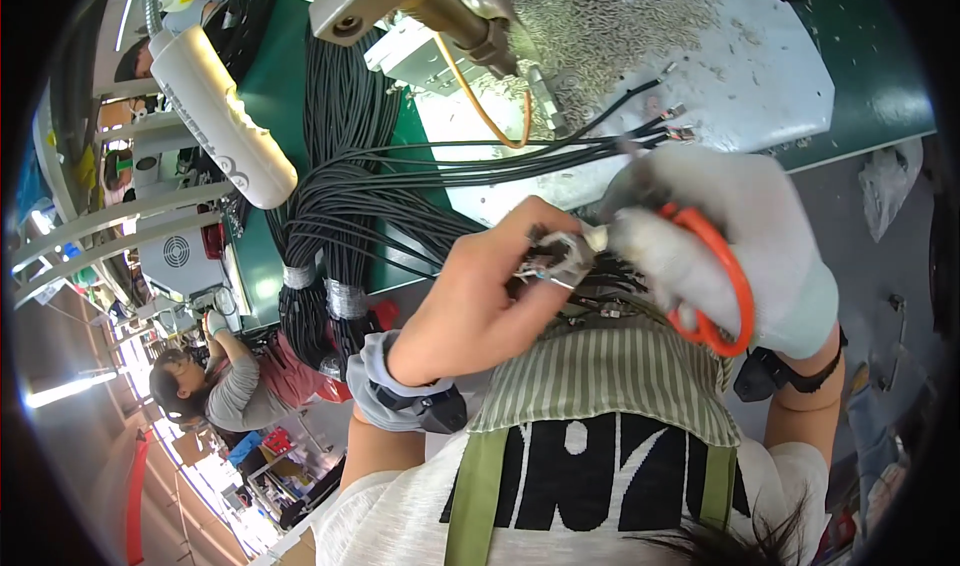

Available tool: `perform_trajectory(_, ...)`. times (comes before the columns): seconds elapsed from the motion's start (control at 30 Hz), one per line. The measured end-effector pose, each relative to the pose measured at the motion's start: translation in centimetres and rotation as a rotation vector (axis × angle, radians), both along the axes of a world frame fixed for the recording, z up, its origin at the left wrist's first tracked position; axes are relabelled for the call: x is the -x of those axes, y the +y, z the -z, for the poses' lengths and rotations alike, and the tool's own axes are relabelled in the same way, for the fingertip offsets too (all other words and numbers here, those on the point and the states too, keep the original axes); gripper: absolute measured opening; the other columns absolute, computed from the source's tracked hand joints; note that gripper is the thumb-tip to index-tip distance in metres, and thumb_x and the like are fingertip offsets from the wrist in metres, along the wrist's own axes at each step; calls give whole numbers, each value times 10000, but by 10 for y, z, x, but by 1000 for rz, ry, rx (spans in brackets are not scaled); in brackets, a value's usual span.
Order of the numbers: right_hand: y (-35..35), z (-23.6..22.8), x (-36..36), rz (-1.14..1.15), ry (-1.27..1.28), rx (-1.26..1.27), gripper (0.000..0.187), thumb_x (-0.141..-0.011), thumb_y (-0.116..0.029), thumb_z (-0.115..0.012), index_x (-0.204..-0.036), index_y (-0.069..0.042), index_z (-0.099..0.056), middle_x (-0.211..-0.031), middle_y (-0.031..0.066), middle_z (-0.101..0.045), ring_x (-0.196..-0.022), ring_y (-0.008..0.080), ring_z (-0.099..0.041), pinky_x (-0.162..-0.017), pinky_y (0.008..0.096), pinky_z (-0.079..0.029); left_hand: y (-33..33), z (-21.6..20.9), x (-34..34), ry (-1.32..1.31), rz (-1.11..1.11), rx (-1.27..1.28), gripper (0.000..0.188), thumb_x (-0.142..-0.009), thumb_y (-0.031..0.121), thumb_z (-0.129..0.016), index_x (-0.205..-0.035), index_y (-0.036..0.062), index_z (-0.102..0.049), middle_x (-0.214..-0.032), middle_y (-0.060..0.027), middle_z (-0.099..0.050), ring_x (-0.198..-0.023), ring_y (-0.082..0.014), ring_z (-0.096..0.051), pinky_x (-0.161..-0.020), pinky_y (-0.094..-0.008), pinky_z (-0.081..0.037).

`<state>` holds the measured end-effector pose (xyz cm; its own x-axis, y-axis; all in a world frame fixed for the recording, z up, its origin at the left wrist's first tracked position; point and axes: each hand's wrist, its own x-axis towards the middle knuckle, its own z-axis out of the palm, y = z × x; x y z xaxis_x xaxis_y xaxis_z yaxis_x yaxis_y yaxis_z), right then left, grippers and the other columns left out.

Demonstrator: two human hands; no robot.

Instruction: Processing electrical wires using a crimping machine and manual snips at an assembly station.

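Note:
My bare left hand (485, 296) is closed round a cable end (560, 261), where thin light wires and a shiny, frayed wrap stick out between the fingers. Close against it on the right is my right hand (750, 231), in a whitish glove and partly smeared by motion. Red-handled scissors (742, 291) hang in that hand, their loops round its fingers; the blades are hidden. The right fingertips meet the cable end at a small pale piece. Several black cables (480, 171) run across the table just beyond both hands, with small metal terminals at their tips.
Over the table stands a press machine (465, 26) with an orange tube. Metal scraps (620, 31) cover much of the white board (780, 76). A white lamp (225, 116) hangs at left above bundled cables (345, 96). Another person (240, 391) sits at far left.

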<state>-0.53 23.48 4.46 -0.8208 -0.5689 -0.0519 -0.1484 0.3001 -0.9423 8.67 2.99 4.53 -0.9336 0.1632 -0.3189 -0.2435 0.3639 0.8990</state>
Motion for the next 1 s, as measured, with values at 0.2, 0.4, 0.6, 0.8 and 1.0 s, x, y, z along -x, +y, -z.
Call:
perform_trajectory(0.2, 12, -9, -18, -89, -616, 175, 188, -847, -134, -522, -781, 41, -541, -526, 50, -545, -395, 98, -501, -398, 235, -401, 15, 3, -8, 191, 64, 134, 348, -773, 35, -662, -1084, -21, -517, -870, -54, -590, -733, -103, -558, -663, -226, -459)
perform_trajectory(0.4, 22, 7, -27, -71, -307, 189, 226, -873, -207, -558, -781, -3, -585, -539, 20, -535, -434, 71, -501, -413, 229, -400, 31, 2, -8, 261, 11, -117, 374, -750, 7, -663, -1093, -20, -517, -947, -57, -589, -803, -94, -556, -730, -216, -448)
perform_trajectory(0.6, 31, 11, -23, -133, -637, 316, 154, -849, -170, -577, -813, -21, -586, -527, 74, -525, -471, 80, -531, -441, 251, -419, 28, -7, -4, 246, 43, -34, 271, -741, 8, -677, -983, -7, -556, -901, -40, -594, -784, -72, -544, -712, -206, -436)
perform_trajectory(0.8, 11, 22, -41, 124, 116, 162, 139, -812, -90, -593, -886, 24, -565, -578, 94, -571, -444, 180, -556, -456, 266, -434, 40, -6, -5, 343, -230, 51, 190, -732, -8, -678, -875, 15, -556, -808, 10, -586, -703, -22, -500, -609, -161, -389)
perform_trajectory(1.0, 11, 30, -58, 46, 703, -154, 144, -756, -76, -648, -887, -47, -598, -608, 95, -548, -468, 265, -550, -465, 304, -437, 40, 6, -3, 436, -265, 136, 232, -710, -22, -694, -887, 26, -554, -803, 16, -601, -640, 10, -479, -518, -133, -368)
